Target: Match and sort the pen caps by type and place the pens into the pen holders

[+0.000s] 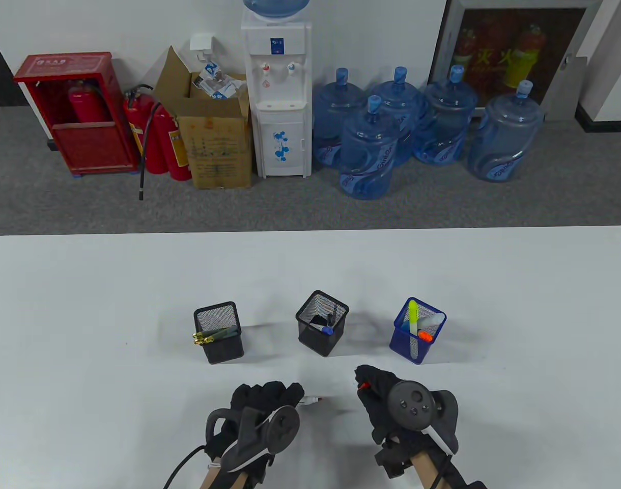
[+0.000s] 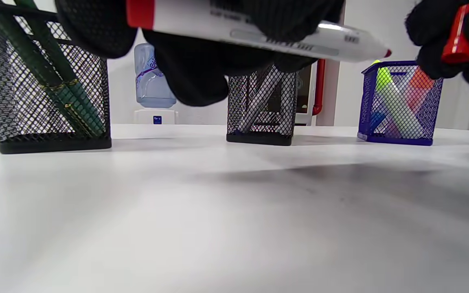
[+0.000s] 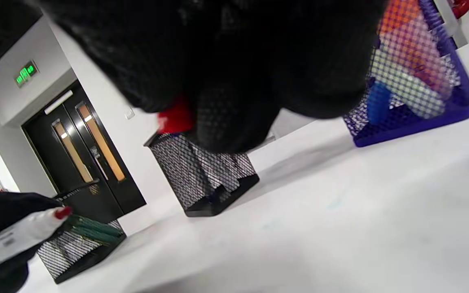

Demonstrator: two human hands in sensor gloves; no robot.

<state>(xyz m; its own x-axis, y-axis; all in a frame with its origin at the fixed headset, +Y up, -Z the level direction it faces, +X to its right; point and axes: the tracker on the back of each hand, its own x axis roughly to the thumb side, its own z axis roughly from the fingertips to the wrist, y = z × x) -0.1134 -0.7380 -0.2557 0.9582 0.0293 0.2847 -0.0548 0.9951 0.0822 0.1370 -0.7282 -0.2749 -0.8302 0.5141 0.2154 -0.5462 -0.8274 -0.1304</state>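
My left hand (image 1: 262, 402) grips a white marker (image 2: 259, 34) with a red band and a bare red tip (image 2: 387, 53) pointing right. My right hand (image 1: 379, 389) pinches its red cap (image 2: 456, 36) a short way off the tip, apart from it. In the right wrist view the cap (image 3: 175, 118) peeks out under the glove. Behind stand three mesh holders: a left black one (image 1: 219, 332) with green pens, a middle black one (image 1: 321, 323) with markers, and a blue one (image 1: 417, 330) with highlighters.
The white table (image 1: 86, 285) spreads around the holders. Beyond its far edge on the grey floor are a water dispenser (image 1: 280, 97), several blue water bottles (image 1: 402, 127), a cardboard box (image 1: 216, 137) and red fire extinguishers (image 1: 158, 132).
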